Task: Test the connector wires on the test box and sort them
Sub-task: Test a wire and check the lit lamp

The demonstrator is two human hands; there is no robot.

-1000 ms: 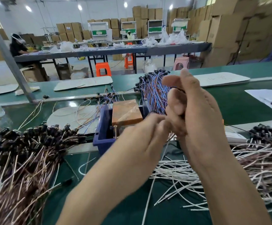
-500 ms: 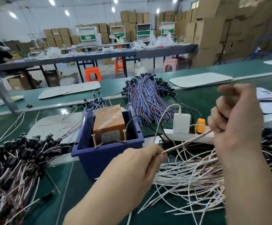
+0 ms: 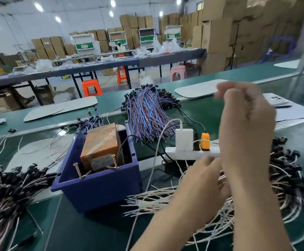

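The test box [image 3: 100, 142] is an orange block wrapped in clear tape. It sits inside a blue bin [image 3: 100, 189] near the middle of the green bench [image 3: 75, 232], and two brass screws [image 3: 114, 161] stand up at the bin's near edge, just in front of it. We see no wire touching the screws.

Right of the bin lies a loose pile of white connector wires [image 3: 158, 201], their black plug ends massed at the far right. The left hand [image 3: 200, 182] is low over this pile, fingertips down among the strands. The right forearm crosses in front of them, so we cannot tell whether they grip a wire. The right hand [image 3: 245, 120] is raised well above the pile with its fingers [image 3: 227, 93] curled in towards the palm. It is blurred, and we cannot tell whether anything is pinched there.

Just behind the left hand a white power strip [image 3: 183, 153] carries a white charger [image 3: 183, 139] and an orange plug [image 3: 205, 139]. Beyond it lies a bundle of blue and brown wires [image 3: 147, 115] with black ends fanned outward. At the bench's left edge we see another heap of pale wires [image 3: 6, 196] with black connectors.

Farther out there is a white mat [image 3: 60, 108], then an orange stool [image 3: 91, 86] under a long grey table [image 3: 93, 65]. Stacked cardboard boxes [image 3: 216, 33] line the back wall.
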